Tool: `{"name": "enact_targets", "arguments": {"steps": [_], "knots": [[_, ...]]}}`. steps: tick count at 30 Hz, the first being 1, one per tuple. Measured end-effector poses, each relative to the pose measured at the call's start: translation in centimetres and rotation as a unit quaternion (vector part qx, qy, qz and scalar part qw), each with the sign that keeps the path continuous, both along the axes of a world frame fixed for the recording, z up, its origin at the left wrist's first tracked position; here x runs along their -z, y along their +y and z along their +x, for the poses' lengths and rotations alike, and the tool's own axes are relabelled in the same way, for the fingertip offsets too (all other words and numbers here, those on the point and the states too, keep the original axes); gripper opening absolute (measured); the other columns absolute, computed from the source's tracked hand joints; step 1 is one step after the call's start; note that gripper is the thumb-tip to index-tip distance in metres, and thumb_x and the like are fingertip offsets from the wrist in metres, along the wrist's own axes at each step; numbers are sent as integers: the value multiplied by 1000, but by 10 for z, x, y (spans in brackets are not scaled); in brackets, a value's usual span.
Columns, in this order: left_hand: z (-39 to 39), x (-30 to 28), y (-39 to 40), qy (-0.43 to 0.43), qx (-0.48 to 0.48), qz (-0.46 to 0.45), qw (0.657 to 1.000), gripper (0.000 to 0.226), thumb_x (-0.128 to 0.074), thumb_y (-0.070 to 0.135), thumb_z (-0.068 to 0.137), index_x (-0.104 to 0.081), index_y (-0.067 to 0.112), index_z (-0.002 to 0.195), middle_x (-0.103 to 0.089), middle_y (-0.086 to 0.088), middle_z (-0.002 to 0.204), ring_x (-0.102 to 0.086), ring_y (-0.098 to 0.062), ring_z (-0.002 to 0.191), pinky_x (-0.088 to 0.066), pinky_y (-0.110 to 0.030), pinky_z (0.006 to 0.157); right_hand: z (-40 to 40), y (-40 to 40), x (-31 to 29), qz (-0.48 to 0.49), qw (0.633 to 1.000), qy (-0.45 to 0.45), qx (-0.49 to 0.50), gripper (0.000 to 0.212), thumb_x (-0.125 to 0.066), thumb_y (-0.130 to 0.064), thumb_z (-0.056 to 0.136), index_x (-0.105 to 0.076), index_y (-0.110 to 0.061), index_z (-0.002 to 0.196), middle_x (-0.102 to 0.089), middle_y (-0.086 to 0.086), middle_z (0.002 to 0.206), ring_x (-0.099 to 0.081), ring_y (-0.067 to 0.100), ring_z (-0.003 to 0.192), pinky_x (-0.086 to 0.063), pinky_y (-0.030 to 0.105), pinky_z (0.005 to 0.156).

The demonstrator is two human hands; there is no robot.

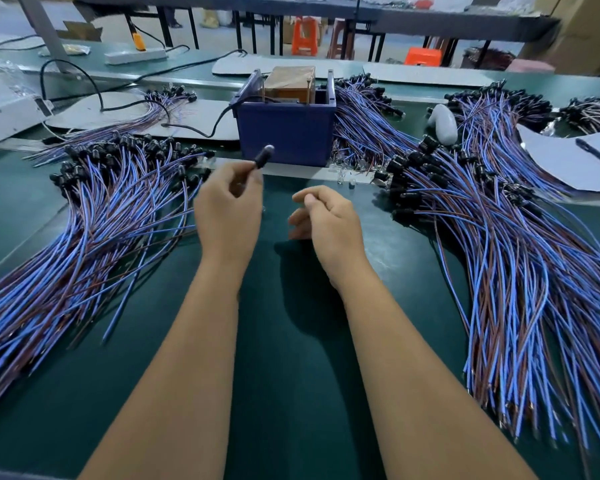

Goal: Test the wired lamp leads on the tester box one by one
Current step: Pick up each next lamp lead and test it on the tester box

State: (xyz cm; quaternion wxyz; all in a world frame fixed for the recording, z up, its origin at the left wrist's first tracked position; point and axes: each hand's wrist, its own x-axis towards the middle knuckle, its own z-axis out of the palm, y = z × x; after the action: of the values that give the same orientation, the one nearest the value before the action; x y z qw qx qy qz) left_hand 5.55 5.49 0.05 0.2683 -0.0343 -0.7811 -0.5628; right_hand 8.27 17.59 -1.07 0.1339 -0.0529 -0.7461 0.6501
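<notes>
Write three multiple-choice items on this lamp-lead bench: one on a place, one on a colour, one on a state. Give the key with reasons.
1. Where does the dark blue plastic tester box stand?
A. Beyond the hands, at centre
B. At the far left edge
C. On the white sheet at right

2. What colours are the wires of the lamp-lead piles?
A. Green and yellow
B. Blue and brown
C. White and red

3. What is the left hand doing?
A. Lying flat on the green mat
B. Pressing the box lid
C. Pinching a black lamp holder

Key: 1 A, the box sits straight ahead between the two piles. 2 B, blue and brown strands fill both heaps. 3 C, the holder sticks up from its fingertips, while the right hand is loosely curled, apparently holding nothing.
</notes>
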Motion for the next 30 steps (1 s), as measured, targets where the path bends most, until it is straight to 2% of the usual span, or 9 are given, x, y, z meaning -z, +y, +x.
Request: {"name": "enact_targets", "arguments": {"steps": [2, 6, 11, 14, 19, 21, 24, 26, 30], "knots": [[10, -5, 18, -16, 97, 87, 991, 12, -62, 10, 90, -69, 20, 89, -65, 13, 70, -56, 3, 62, -46, -16, 61, 1, -2, -3, -120, 992, -2, -48, 28, -35, -13, 104, -61, -12, 93, -63, 11, 69, -58, 21, 51, -54, 29, 55], [30, -14, 39, -118, 331, 283, 893, 26, -50, 21, 82, -74, 10, 78, -65, -6, 70, -58, -17, 61, -45, -23, 54, -3, 2, -7, -281, 957, -18, -71, 37, -34, -25, 105, -64, -15, 88, -63, 3, 74, -57, 17, 60, -51, 28, 59], [28, -22, 29, -211, 446, 171, 853, 52, -39, 34, 95, -67, 16, 55, -59, -6, 55, -52, -18, 54, -43, -25, 54, -3, 16, -5, -332, 942, -17, -40, 30, -37, -11, 104, -56, 8, 117, -59, 10, 71, -55, 18, 53, -45, 27, 51], [27, -21, 26, -288, 490, 71, 820, 58, -37, 37, 99, -66, 16, 53, -57, -4, 51, -51, -18, 47, -36, -25, 48, -3, 19, -7, -364, 931, -37, -4, 19, -44, -7, 102, -59, -2, 112, -62, 11, 70, -56, 17, 44, -48, 23, 44], [21, -15, 12, -376, 548, 42, 746, 53, -38, 39, 100, -78, 16, 74, -75, -13, 85, -72, -24, 87, -58, -29, 74, -4, 22, -8, -370, 929, -17, -29, 20, -46, -8, 102, -51, -8, 121, -73, 3, 72, -61, 12, 54, -53, 22, 55], [16, -12, 9, -357, 491, 79, 791, 51, -41, 36, 100, -75, 17, 67, -73, -7, 75, -72, -27, 88, -59, -31, 73, -5, 23, -6, -336, 941, -11, -24, 13, -47, -7, 101, -57, -8, 110, -73, 2, 74, -61, 14, 58, -54, 26, 62], [2, -5, 8, -298, 298, 202, 884, 45, -43, 28, 100, -68, 17, 64, -58, 0, 53, -73, -23, 78, -59, -32, 71, -6, 24, -3, -224, 975, 0, -6, 13, -51, -7, 99, -62, -12, 95, -74, 0, 76, -61, 14, 64, -51, 24, 66], [-4, 0, 5, -260, 228, 236, 908, 32, -46, 24, 100, -69, 16, 79, -60, 3, 58, -72, -18, 77, -56, -31, 72, -6, 22, -2, -171, 985, 3, -4, 12, -56, -6, 96, -64, -13, 92, -72, 0, 75, -62, 10, 66, -50, 21, 66], [-5, 6, 10, -225, 214, 209, 927, 22, -52, 20, 100, -73, 20, 91, -72, 6, 79, -69, -10, 80, -55, -25, 74, -5, 15, 0, -95, 995, 3, -12, 20, -62, 0, 89, -67, -17, 79, -63, -2, 69, -55, 1, 60, -45, 14, 60]]}}
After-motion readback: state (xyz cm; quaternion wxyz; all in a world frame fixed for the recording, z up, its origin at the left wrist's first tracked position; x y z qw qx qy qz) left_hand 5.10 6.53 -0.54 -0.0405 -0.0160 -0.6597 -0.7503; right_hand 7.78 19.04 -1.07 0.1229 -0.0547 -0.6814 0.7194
